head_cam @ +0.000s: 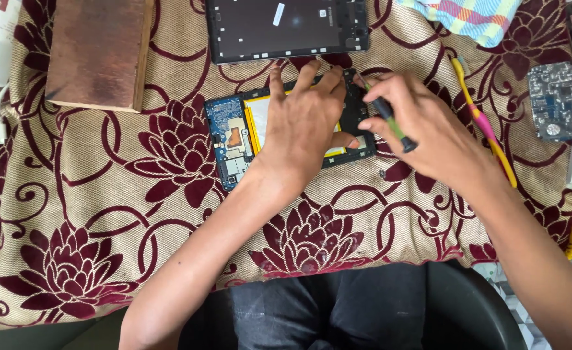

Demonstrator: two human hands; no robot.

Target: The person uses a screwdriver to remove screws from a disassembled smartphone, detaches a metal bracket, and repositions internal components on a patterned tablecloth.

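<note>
Lying open on the flowered cloth (pixel 104 214), the opened tablet (pixel 234 139) sits pinned under the flat left hand (pixel 305 123). The right hand (pixel 422 129) grips a small screwdriver (pixel 387 116) at its edge; a slip could gouge the blue circuit board (pixel 224 123) or puncture the battery.

Single view only, worn on the head, looking almost straight down onto the cloth (pixel 104 214) of the table. Close in: forearms entering from the bottom edge, lap and dark seat visible beneath the near table edge. Centred on the left hand (pixel 305 123) and right hand (pixel 422 126) over the opened tablet (pixel 234 139) (slightly above frame centre). Far side cropped at the top, cutting through the back cover (pixel 286 26) and wood block (pixel 98 52).
</note>
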